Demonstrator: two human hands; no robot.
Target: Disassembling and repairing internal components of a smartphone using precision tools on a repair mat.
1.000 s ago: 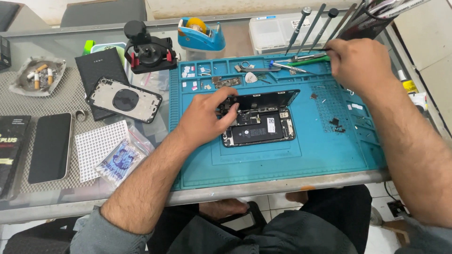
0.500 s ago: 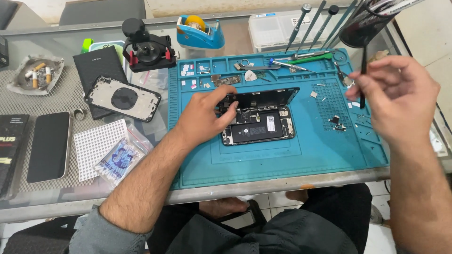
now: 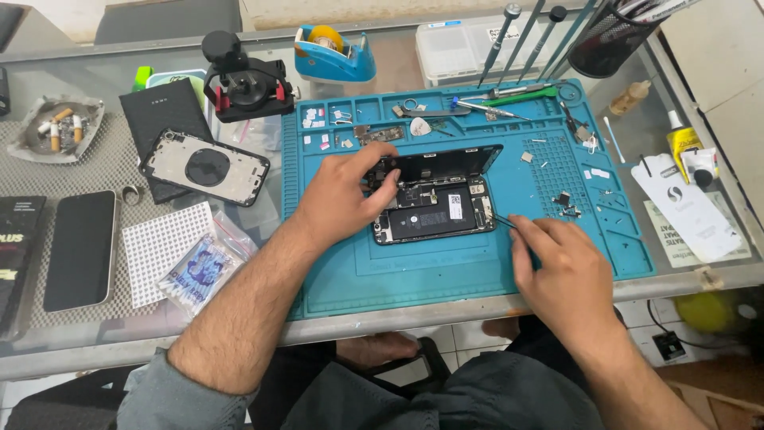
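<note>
My left hand (image 3: 342, 199) steadies the opened phone (image 3: 434, 209) on the blue mat (image 3: 446, 279), fingers pressed on its upper-left corner; my right hand (image 3: 561, 267) fingers pinch tweezers (image 3: 501, 222) at its right edge.

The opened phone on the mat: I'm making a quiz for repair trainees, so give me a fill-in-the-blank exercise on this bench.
1. The opened phone lies on a ____ repair mat.
2. The left hand steadies the phone at its ____ end.
3. The right hand brings thin ____ to the phone's right edge.
4. Left of the mat, a loose phone back housing lies on a ____ box.

Missing words: blue; left; tweezers; black
</note>
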